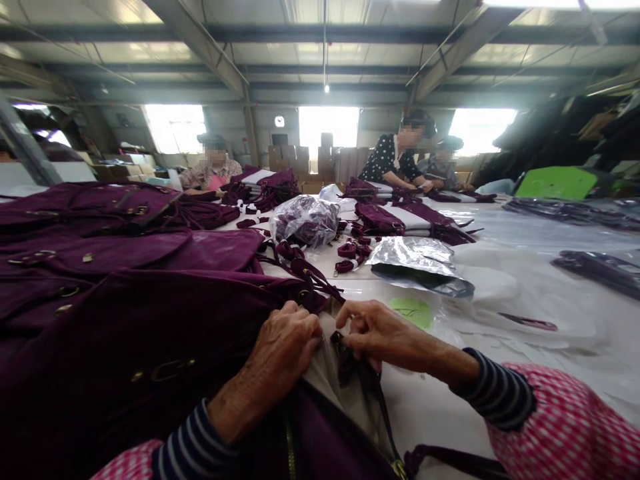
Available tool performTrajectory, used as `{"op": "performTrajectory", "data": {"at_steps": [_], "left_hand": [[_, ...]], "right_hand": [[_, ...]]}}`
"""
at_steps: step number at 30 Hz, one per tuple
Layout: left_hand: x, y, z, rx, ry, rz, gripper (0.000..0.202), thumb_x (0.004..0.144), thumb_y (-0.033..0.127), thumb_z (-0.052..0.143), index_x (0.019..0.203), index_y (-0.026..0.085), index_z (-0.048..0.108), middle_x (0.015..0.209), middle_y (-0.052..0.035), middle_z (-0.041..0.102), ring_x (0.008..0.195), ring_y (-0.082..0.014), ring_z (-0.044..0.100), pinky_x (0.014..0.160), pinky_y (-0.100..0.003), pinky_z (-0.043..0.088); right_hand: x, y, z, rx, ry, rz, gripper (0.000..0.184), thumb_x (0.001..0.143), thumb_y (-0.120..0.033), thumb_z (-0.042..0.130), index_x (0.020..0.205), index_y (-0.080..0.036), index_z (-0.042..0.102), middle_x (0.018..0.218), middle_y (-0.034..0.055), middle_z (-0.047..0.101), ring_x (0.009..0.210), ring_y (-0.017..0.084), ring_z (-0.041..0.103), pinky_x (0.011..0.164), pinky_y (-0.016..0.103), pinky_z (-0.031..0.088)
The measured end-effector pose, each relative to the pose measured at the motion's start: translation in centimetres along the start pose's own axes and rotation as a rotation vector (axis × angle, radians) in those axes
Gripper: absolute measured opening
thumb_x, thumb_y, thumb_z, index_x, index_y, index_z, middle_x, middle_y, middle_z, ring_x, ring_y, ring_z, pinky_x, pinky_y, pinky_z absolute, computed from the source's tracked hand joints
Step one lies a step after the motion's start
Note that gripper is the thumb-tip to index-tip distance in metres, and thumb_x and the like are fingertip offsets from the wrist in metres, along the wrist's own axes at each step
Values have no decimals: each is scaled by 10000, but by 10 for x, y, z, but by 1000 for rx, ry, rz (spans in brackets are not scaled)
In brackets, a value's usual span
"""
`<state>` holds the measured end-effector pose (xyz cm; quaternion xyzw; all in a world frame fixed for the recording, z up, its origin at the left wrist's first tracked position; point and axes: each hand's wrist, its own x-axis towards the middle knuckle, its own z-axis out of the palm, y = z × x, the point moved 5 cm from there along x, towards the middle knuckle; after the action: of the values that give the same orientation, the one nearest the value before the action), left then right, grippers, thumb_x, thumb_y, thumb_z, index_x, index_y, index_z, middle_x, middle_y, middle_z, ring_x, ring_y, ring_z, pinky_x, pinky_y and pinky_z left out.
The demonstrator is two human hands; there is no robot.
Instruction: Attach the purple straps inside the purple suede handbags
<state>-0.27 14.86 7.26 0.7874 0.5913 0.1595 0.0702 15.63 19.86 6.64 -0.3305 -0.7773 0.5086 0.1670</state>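
Note:
A dark purple bag point(170, 320) lies in front of me with its zipped opening spread, showing the beige lining point(330, 383). My left hand point(283, 353) is closed on the bag's edge at the left of this opening, its fingertips at the lining. On the other side, my right hand point(377, 333) pinches a small dark tab point(337, 338) by the lining, with thumb and forefinger. Below, a brass zip point(290, 443) runs along the bag. A thin purple strap point(450, 459) trails off to the lower right.
More purple bags point(125, 257) are piled at the left. Ahead are a clear plastic sack point(305, 220), rolled purple straps point(350, 257) and a silver pouch point(415, 260). Small scissors point(527, 321) lie on white plastic at the right. Several people work across the table, one in a dotted top point(387, 160).

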Motion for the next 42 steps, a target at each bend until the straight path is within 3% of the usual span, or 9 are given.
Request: {"op": "performTrajectory", "data": {"at_steps": [5, 13, 17, 20, 25, 28, 32, 38, 42], "left_hand": [[-3, -7, -3, -182, 65, -13, 96, 886, 164, 648, 837, 228, 700, 867, -7, 647, 899, -201, 574, 763, -320, 373], [-10, -11, -9, -546, 112, -89, 131, 977, 313, 526, 929, 217, 601, 931, 9, 623, 863, -176, 562, 792, -308, 386], [-8, -13, -12, -745, 92, -57, 114, 948, 301, 545, 898, 208, 588, 881, 27, 637, 807, -155, 548, 714, -277, 383], [-8, -13, -13, -732, 96, -55, 132, 940, 307, 567, 861, 202, 572, 808, 44, 572, 746, -135, 491, 663, -264, 351], [-9, -11, -9, -670, 97, -39, 155, 950, 322, 589, 855, 201, 595, 805, 52, 564, 748, -126, 485, 662, -256, 335], [-8, -12, -9, -658, 112, -52, 135, 922, 312, 632, 847, 200, 631, 838, 43, 604, 796, -138, 526, 700, -261, 352], [-7, -12, -11, -681, 94, -41, 134, 882, 313, 673, 827, 193, 690, 874, 12, 636, 873, -171, 571, 773, -278, 379], [-9, -11, -15, -731, 64, -20, 157, 869, 332, 663, 833, 186, 709, 862, -2, 638, 883, -186, 561, 776, -286, 374], [-9, -11, -15, -754, 58, -15, 142, 860, 312, 654, 846, 184, 713, 858, -1, 628, 875, -183, 554, 769, -286, 373]], "right_hand": [[-7, 9, -6, 267, 0, 48, 156, 811, -268, 684, 868, -134, 627, 661, -3, 677, 432, 72, 561, 373, 139, 304], [-15, -7, 5, 399, 82, 15, 264, 709, -317, 797, 873, -134, 699, 635, 8, 662, 531, 112, 580, 418, 164, 361], [-5, -4, 4, 263, 251, -8, 207, 771, -335, 735, 862, -153, 696, 517, -20, 602, 421, 94, 476, 396, 188, 321], [0, -10, -3, 48, 376, -177, 92, 826, -236, 652, 861, -175, 711, 610, -9, 631, 482, 109, 536, 471, 221, 400], [2, -20, -4, -239, 494, -412, 155, 852, -146, 614, 817, -203, 754, 752, 14, 682, 663, 140, 628, 638, 258, 464], [10, -13, -1, 38, 452, -325, 88, 852, -215, 683, 920, -209, 740, 721, -4, 691, 640, 137, 632, 611, 245, 478], [17, -9, 7, 479, 326, -199, 337, 768, -266, 784, 1070, -196, 652, 756, 0, 709, 584, 133, 609, 411, 179, 360], [12, -15, 7, 535, 278, -168, 179, 827, -299, 760, 866, -142, 684, 710, 22, 700, 473, 51, 476, 398, 149, 291], [11, -14, 3, 600, 304, -150, 198, 789, -278, 790, 895, -150, 682, 740, 23, 713, 471, 52, 499, 387, 146, 262]]}}
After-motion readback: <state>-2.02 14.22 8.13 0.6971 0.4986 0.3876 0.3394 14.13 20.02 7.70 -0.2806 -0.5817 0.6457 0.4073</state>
